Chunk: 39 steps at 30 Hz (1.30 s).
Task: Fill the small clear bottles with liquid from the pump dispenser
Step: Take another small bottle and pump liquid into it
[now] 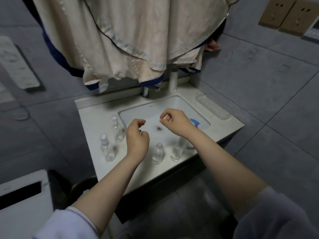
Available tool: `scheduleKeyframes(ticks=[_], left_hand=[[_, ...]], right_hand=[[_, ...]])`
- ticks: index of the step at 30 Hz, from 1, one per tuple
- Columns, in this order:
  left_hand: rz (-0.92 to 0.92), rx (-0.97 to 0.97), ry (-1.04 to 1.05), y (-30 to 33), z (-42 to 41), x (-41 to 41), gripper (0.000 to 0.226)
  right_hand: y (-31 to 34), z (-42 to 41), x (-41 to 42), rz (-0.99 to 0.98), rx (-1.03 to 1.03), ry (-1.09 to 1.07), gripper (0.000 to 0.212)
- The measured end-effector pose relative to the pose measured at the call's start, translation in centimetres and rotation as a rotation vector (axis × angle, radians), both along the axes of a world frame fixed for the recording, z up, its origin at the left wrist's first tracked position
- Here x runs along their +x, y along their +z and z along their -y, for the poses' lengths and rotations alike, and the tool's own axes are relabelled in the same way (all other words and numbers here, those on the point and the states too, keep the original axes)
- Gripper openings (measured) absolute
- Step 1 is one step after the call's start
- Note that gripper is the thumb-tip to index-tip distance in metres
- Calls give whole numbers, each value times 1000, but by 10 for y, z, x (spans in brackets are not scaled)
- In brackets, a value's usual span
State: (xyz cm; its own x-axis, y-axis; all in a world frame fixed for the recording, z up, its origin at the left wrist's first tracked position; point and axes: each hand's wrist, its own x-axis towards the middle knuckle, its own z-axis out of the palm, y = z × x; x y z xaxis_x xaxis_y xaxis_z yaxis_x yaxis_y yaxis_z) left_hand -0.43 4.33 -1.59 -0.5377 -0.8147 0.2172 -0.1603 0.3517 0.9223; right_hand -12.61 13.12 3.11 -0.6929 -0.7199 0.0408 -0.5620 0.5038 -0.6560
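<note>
hovering apart over the sink [174, 104], left hand [137, 138] and right hand [175, 122], fingers loosely curled, gripping nothing. standing on the white counter [96, 121]: two capped bottles [104, 144] with two uncapped ones at 9 o'clock of the left hand, two more bottles [158, 153] at 6 o'clock of the drain [158, 128]. hanging at 12 o'clock, cream cloth [131, 37] above the tap [150, 89].

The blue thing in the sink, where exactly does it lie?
In the head view the blue thing lies in the sink basin at its right side, just right of the right hand.
</note>
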Motion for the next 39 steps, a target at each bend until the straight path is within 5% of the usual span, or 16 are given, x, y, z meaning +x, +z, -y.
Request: scheduleKeyframes(ticks=[5, 10, 16, 24, 32, 39], left_hand=[[17, -53, 136, 9, 33, 25, 38], [252, -224, 273, 10, 60, 51, 38], [559, -32, 137, -6, 85, 69, 58], [504, -74, 99, -19, 96, 77, 6], [403, 11, -28, 13, 119, 66, 18], [113, 131, -195, 68, 124, 31, 14]], right_hand=[[-3, 32, 25, 30, -3, 66, 11], [-18, 64, 57, 89, 48, 155, 15], [-49, 92, 90, 163, 178, 231, 31], [-85, 111, 108, 225, 274, 230, 53], [-82, 111, 104, 206, 105, 180, 53], [-33, 89, 70, 221, -221, 83, 36]])
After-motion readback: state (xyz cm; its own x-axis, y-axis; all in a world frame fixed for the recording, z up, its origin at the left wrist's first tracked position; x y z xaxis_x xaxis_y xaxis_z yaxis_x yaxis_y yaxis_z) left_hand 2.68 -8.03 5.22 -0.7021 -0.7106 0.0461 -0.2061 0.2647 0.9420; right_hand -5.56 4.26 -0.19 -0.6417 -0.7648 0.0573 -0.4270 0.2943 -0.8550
